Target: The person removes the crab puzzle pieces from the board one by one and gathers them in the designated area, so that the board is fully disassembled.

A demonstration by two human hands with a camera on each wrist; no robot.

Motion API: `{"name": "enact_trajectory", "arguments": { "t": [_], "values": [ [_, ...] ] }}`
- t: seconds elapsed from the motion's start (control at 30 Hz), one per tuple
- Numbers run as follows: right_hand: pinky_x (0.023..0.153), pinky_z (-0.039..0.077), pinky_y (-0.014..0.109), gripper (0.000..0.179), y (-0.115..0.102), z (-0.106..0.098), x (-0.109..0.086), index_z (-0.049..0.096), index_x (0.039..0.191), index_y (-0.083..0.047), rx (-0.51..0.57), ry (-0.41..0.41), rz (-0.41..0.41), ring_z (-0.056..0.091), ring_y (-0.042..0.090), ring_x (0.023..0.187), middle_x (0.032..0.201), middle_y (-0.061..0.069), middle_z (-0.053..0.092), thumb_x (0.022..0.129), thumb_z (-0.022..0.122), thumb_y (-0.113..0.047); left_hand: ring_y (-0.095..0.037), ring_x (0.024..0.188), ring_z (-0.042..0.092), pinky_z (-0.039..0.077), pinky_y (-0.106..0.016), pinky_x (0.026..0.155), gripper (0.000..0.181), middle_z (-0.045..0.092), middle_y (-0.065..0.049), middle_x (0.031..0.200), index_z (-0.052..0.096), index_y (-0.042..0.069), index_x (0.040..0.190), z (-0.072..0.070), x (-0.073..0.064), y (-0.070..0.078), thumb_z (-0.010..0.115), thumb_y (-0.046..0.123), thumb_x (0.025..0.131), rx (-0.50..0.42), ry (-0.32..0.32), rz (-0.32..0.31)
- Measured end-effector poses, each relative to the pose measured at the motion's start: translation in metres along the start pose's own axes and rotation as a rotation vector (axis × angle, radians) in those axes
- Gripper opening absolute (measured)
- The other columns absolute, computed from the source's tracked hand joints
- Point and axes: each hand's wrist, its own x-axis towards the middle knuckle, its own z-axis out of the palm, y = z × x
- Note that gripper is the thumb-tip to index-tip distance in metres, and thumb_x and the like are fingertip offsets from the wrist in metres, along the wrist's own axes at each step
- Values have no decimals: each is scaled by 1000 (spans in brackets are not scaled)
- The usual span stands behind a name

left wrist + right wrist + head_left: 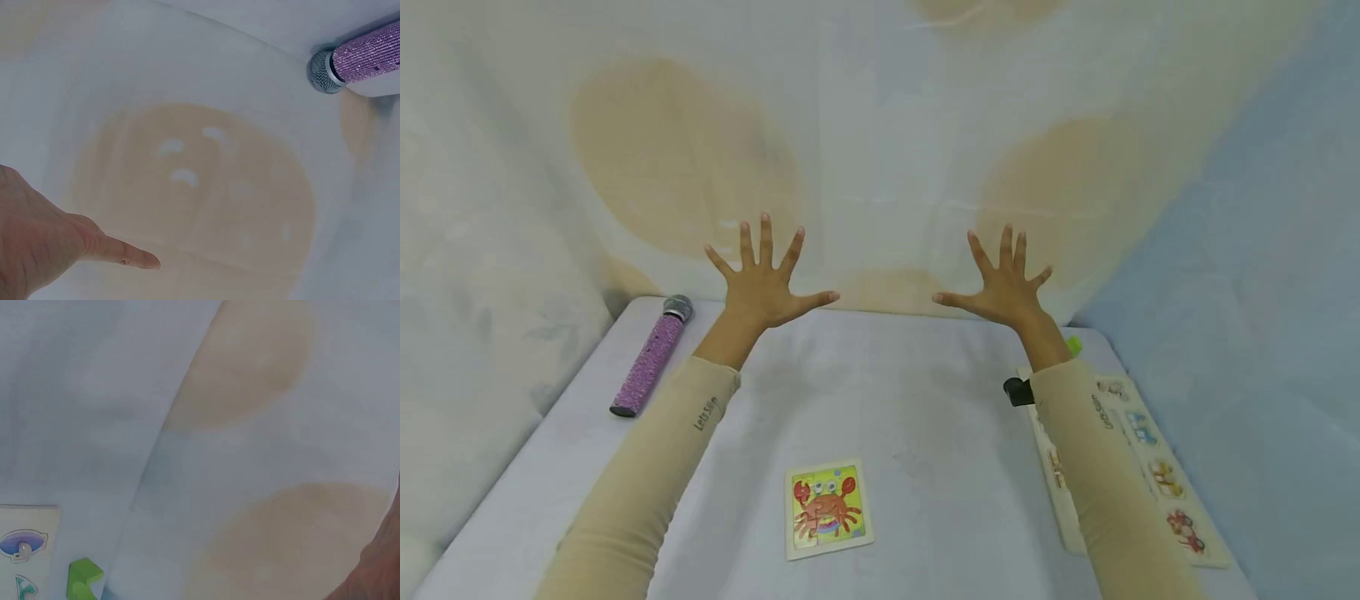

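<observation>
Both hands are raised over the far edge of the table with fingers spread wide. The left hand (758,287) holds nothing; its thumb points inward, and part of it shows at the lower left of the left wrist view. Nothing is in the right hand (1006,287) either, and only a sliver of it appears in the right wrist view. A purple glittery microphone (651,358) with a grey mesh head lies left of the left forearm. Between the forearms, nearer the front, lies a small square crab puzzle (827,507). The right forearm partly hides a pale picture board (1150,475).
A green piece (1074,345) sits behind the right wrist, by the board's far end. A black object (1018,392) juts out beside the right sleeve. Pale cloth walls with tan patches (685,158) enclose the white table (917,400) at the back and sides.
</observation>
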Motion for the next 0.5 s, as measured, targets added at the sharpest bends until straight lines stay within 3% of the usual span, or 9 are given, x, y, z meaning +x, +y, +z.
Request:
{"name": "enact_trajectory", "arguments": {
  "t": [0.27,0.5],
  "values": [
    [95,-4,86,116,4,5,-2,-7,157,-41,-25,-12,-7,-25,42,147,160,16,-29,73,61,-82,-44,145,-28,-19,-80,94,109,-36,-14,157,-14,35,157,6,-1,0,31,93,77,-15,-26,-10],
    [96,-1,86,118,4,7,1,-6,158,-39,-29,-19,-23,-22,43,148,160,17,-29,72,63,-81,-43,148,-22,-18,-80,96,110,-34,-14,157,-15,35,157,5,-3,-5,34,92,77,-33,-46,-22]
  ]
}}
